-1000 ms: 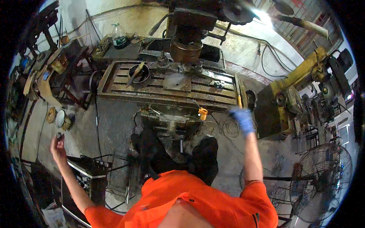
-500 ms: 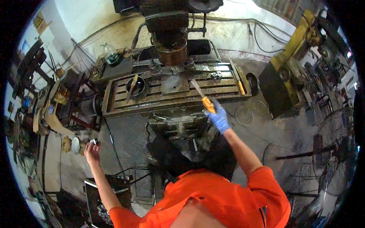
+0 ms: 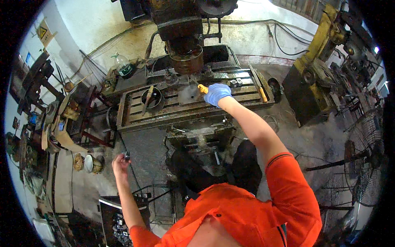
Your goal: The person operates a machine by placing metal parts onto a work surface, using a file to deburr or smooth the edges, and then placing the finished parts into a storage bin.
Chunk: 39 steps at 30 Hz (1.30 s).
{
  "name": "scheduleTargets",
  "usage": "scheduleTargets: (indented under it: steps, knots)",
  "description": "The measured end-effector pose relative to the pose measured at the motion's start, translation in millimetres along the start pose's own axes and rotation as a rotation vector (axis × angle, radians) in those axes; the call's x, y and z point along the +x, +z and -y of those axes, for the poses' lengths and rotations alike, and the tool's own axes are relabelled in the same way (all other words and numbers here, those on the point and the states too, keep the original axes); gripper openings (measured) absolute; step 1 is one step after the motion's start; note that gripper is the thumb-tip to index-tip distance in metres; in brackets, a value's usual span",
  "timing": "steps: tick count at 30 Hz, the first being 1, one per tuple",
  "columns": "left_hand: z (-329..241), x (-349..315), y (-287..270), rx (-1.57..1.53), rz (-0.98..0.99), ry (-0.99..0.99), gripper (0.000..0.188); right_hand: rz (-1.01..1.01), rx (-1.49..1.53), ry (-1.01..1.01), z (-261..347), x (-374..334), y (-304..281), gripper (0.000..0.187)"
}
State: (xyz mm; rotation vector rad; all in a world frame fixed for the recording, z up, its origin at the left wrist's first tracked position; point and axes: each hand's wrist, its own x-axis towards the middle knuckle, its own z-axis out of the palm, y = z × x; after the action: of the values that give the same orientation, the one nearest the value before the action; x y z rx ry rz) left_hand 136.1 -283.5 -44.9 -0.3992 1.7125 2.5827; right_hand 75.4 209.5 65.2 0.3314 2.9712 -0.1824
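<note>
Since a moment ago the gloved right hand (image 3: 217, 93) has moved further onto the machine table (image 3: 135, 119), its fingers closed round one orange-handled tool (image 3: 202, 88) near the centre, at twelve o'clock. At nine o'clock, the bare left hand (image 3: 119, 162) is raised beside the body, pinching one small dark object (image 3: 127, 156). A triangular yellow warning sign (image 3: 43, 31) hangs on the wall at ten o'clock. One plastic bottle (image 3: 123, 64) stands behind the table.
</note>
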Motion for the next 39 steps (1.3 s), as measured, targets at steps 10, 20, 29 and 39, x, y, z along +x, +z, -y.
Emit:
scheduleTargets:
  steps: [10, 20, 29, 39]
  knots:
    - [29, 21, 207, 0.426, 0.431, 0.079, 0.011, 0.321, 0.128, -0.388, -29, -103, -4, 0.055]
    - [68, 85, 355, 1.234, 0.527, 0.904, 0.017, -0.054, 0.819, -0.303, -97, -129, -16, 0.028]
    - [73, 89, 358, 1.386, 0.390, 0.988, 0.018, -0.149, 1.125, -0.162, -109, -56, 115, 0.028]
    - [89, 108, 379, 1.347, 0.343, 1.042, 0.020, -0.098, 0.636, 0.046, -128, -93, 111, 0.038]
